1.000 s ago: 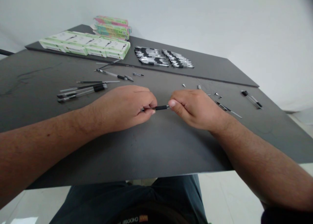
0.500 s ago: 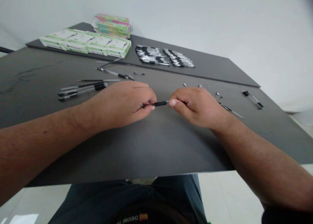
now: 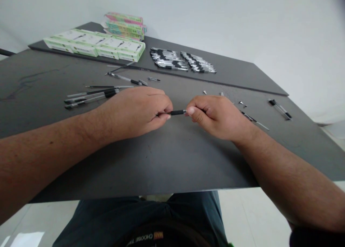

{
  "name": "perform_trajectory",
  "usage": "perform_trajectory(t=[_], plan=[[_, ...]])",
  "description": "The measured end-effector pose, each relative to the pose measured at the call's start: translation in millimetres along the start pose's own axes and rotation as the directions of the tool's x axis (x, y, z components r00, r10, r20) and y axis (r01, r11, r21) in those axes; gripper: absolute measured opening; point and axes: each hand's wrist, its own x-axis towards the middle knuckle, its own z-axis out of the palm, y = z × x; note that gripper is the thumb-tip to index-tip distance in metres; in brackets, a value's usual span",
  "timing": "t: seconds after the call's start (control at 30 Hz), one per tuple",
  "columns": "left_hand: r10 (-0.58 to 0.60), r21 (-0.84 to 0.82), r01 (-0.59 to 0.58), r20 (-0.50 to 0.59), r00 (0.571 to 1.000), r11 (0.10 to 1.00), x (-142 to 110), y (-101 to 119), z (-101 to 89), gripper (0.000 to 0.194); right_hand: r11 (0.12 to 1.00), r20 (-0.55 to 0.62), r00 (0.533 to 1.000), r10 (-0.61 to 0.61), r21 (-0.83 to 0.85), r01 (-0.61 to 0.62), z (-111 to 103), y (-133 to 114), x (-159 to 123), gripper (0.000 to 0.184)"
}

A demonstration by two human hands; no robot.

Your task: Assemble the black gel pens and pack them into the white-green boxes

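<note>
Over the grey table (image 3: 172, 161), a black-gripped pen (image 3: 178, 112) between both hands (image 3: 140, 112) (each clamped on one end).

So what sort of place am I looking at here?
Probably a small pen assembly or packing station, judging by the pen held between both hands, the two rows of pens on the raised grey board, and the pale green boxes with pens pictured on top.
</note>
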Motion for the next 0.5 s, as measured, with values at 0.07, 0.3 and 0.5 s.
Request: perform_trajectory(t=[0.07, 0.3, 0.5], plan=[[-0.005, -0.014, 0.005, 0.002, 1.0, 1.0, 0.2, 0.0, 0.0, 0.023, 0.998, -0.018, 0.999, -0.046, -0.043, 0.045, -0.4, 1.2, -0.6, 0.031], [0.025, 0.05, -0.023, -0.031, 0.999, 0.998, -2.6, 0.4, 1.5, 0.027, 0.999, 0.011, 1.0, -0.006, -0.048, 0.007, -0.8, -3.6, -0.2, 0.032], [0.017, 0.04, -0.015, -0.036, 0.999, 0.999, -1.9, -0.8, 1.1, 0.026, 0.999, 0.002, 1.0, 0.028, 0.018, -0.028, 1.0, -2.2, 0.9, 0.031]])
